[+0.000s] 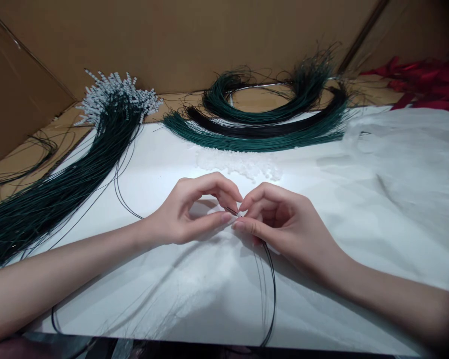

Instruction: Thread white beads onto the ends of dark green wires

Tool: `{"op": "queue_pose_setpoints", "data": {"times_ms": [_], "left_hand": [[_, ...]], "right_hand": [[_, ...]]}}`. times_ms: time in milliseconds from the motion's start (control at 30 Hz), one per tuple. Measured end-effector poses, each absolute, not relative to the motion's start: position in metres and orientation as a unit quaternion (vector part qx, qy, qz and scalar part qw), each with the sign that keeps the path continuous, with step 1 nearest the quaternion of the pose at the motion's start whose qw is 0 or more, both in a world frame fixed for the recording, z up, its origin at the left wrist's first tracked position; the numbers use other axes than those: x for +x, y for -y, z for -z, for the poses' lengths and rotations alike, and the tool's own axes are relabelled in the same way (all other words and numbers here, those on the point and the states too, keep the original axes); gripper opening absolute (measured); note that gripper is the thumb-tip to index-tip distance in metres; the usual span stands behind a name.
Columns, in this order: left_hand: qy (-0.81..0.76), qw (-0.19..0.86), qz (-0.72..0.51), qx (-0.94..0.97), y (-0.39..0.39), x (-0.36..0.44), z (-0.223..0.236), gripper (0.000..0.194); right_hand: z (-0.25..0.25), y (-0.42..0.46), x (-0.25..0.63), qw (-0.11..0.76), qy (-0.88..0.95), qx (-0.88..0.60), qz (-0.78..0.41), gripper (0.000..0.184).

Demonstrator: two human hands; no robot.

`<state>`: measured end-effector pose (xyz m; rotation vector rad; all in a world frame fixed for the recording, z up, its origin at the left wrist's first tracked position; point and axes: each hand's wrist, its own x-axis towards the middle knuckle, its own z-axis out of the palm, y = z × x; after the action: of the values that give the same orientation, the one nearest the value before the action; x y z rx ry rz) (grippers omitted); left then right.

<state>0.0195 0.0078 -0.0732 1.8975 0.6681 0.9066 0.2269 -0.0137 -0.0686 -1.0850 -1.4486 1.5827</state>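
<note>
My left hand (183,212) and my right hand (288,217) meet fingertip to fingertip over the white board. Both pinch the ends of thin dark cords (272,284), whose lengths loop down below my right hand to the board's front edge. A tiny whitish piece, perhaps a bead, shows at the pinch, but the fingers partly cover it. Just beyond my hands lies a scatter of small white beads (239,163). To the left rests a thick bundle of dark green cords (71,179), with white beaded tips (114,97) at its far end.
Curved bundles of green and black cords (262,142) lie at the back. Clear plastic sheeting (411,174) covers the right side of the white board (160,159). Red ribbons (430,82) are heaped at the far right. Brown cardboard walls (179,45) enclose the back and left.
</note>
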Motion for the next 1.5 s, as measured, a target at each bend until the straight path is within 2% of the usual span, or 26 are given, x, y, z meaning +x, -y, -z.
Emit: {"op": "queue_pose_setpoints", "data": {"times_ms": [233, 533, 1000, 1100, 1300, 1500], "left_hand": [[-0.291, 0.438, -0.395, 0.753, -0.008, 0.018, 0.074, 0.017], [-0.296, 0.409, -0.394, 0.768, -0.007, 0.018, 0.074, 0.017], [-0.322, 0.437, -0.416, 0.730, -0.014, 0.019, 0.074, 0.018], [-0.368, 0.373, -0.411, 0.746, -0.027, 0.017, 0.075, 0.014], [-0.392, 0.144, -0.344, 0.841, -0.062, 0.024, 0.078, 0.005], [-0.397, 0.132, -0.326, 0.848, -0.074, 0.028, 0.084, 0.004]], "right_hand": [[0.067, 0.014, 0.226, 0.350, 0.579, -0.425, -0.601, 0.019], [0.069, 0.014, 0.228, 0.343, 0.596, -0.419, -0.593, 0.023], [0.070, 0.015, 0.229, 0.334, 0.630, -0.417, -0.564, 0.015], [0.070, 0.014, 0.229, 0.331, 0.624, -0.419, -0.570, 0.014], [0.066, 0.014, 0.227, 0.329, 0.612, -0.426, -0.579, 0.010], [0.067, 0.014, 0.228, 0.338, 0.583, -0.434, -0.598, 0.009]]}}
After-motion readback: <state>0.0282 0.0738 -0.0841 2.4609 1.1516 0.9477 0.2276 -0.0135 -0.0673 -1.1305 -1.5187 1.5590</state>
